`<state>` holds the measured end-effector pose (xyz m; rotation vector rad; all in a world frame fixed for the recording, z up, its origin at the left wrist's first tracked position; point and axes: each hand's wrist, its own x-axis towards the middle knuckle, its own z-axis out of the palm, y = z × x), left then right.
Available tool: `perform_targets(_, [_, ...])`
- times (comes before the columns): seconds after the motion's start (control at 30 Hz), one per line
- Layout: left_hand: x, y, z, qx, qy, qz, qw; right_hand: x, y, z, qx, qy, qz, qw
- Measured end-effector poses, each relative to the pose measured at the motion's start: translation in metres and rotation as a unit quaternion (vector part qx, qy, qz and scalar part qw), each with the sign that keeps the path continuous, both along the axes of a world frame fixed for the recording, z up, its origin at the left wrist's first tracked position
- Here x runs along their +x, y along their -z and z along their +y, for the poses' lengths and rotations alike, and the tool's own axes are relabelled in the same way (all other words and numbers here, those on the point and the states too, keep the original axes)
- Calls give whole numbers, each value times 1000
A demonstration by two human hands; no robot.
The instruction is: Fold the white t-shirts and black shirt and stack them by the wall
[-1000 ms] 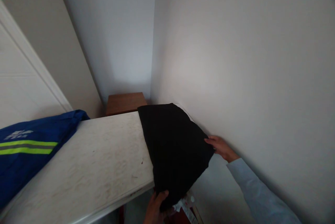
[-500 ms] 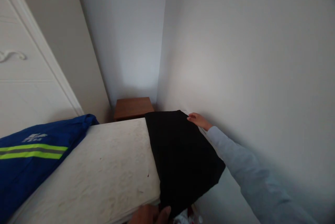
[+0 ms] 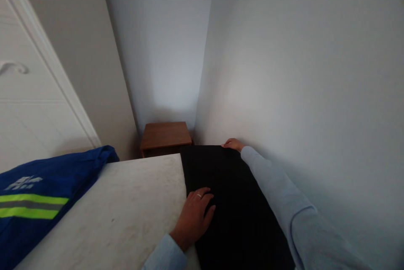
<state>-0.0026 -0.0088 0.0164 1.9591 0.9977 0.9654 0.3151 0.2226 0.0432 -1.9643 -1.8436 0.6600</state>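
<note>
A black cloth (image 3: 240,215) lies spread along the right side of a pale, stained slab (image 3: 139,198) that looks like a mattress or board. My left hand (image 3: 194,213), with a ring on one finger, rests on the cloth's left edge, its fingers apart and slightly bent. At the cloth's far right corner, beside the wall, my right hand (image 3: 232,144) has its fingers closed on the edge. Its thumb is hard to make out. On the slab's left part lies a blue garment (image 3: 47,177) with a yellow-green and grey stripe and pale lettering.
A brown wooden cabinet or small table (image 3: 166,134) stands in the corner beyond the slab. The bare wall (image 3: 299,85) runs close along the right side. At left rises a white wardrobe (image 3: 34,106) with a curled handle.
My left hand has moved up from the near edge onto the cloth. The cloth now lies flatter and reaches the bottom of the view. My right hand has come to its far corner.
</note>
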Motion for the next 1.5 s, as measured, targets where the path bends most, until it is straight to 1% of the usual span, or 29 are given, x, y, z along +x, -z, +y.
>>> perform_targets(0.1, [-1,6,3,-2,-4,23,1000,0,2,8,-34,-23,-1,999])
perform_targets(0.2, [-1,6,3,-2,6,38,999,-1,0,16,-62,-51,3,997])
perform_targets(0.37, [-2,3,1,-12,13,40,999,-6,-14,26,-120,-98,11,988])
perform_targets(0.47, [-2,3,-1,-12,18,47,999,-7,-22,27,-136,-121,35,983])
perform_targets(0.57, [-1,3,-1,2,20,74,997,-4,-25,28,-145,-131,75,978])
perform_targets(0.63, [0,2,-2,20,21,101,994,0,-23,31,-126,-112,49,984])
perform_targets(0.73, [-1,1,-5,50,26,129,990,6,-18,38,-84,-71,-43,993])
perform_targets(0.87, [-1,2,-10,103,35,160,981,6,-10,43,-55,-37,-124,990])
perform_targets(0.93, [1,5,-11,127,28,183,974,4,-8,41,-38,-22,-162,986])
perform_targets(1.1, [4,15,-8,180,-50,237,953,-5,-15,29,11,17,-227,974])
perform_targets(1.2, [4,21,-4,217,-109,251,937,-23,-15,17,63,23,-246,967])
perform_targets(1.23, [4,24,-3,222,-126,257,932,-32,-13,11,90,1,-245,965])
perform_targets(1.27, [3,26,-3,221,-139,264,929,-42,-8,5,120,-39,-238,963])
perform_targets(1.33, [4,31,-2,210,-152,278,925,-62,5,-9,169,-161,-210,949])
perform_targets(1.4, [4,32,-3,200,-154,287,924,-78,18,-22,181,-272,-178,928])
perform_targets(1.43, [4,31,-4,196,-153,290,924,-83,23,-26,172,-299,-169,923])
perform_targets(1.47, [4,29,-5,193,-151,293,924,-85,27,-29,159,-307,-167,923])
perform_targets(1.5, [4,27,-5,189,-148,295,925,-84,29,-30,147,-297,-173,927])
